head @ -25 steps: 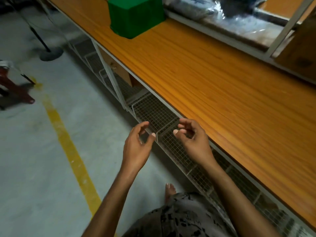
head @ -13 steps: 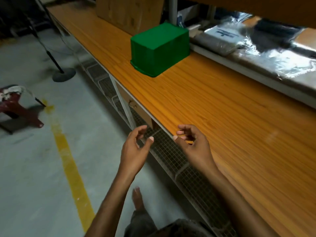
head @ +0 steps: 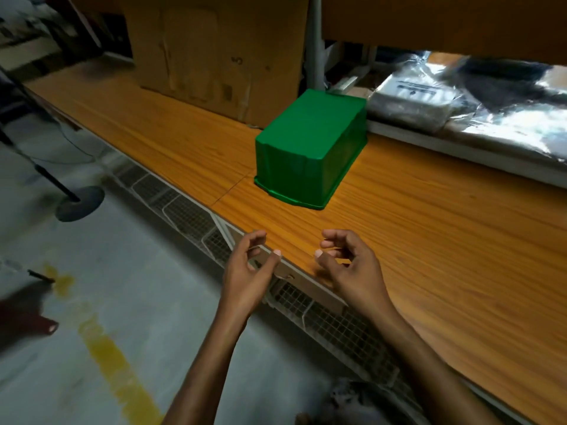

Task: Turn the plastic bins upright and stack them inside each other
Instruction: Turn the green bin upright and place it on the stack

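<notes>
Both hands are empty, fingers loosely curled and half open: the left hand point(head: 245, 271) hovers just off the front edge of the counter point(head: 445, 256), the right hand point(head: 349, 268) just over that edge, neither touching anything. Further back on the counter, well apart from the hands, sits a green plastic bin point(head: 306, 154), upside down, its flat bottom facing up and its rim flat on the wood.

I count one bin in view; whether another is nested under it cannot be told, and no second bin shows elsewhere. Behind it leans one cardboard box point(head: 214, 56), and to its right lie plastic-wrapped packages point(head: 445, 99) on a lower ledge; their number is unclear.

By its look the bin is thin moulded plastic, so probably light and fairly stiff, with smooth, slightly slick walls that may flex if squeezed. Its walls taper, so a pinch on the sides could slip. Better holds are likely the lip of the rim at the two short ends, one hand each, to flip it over.
</notes>
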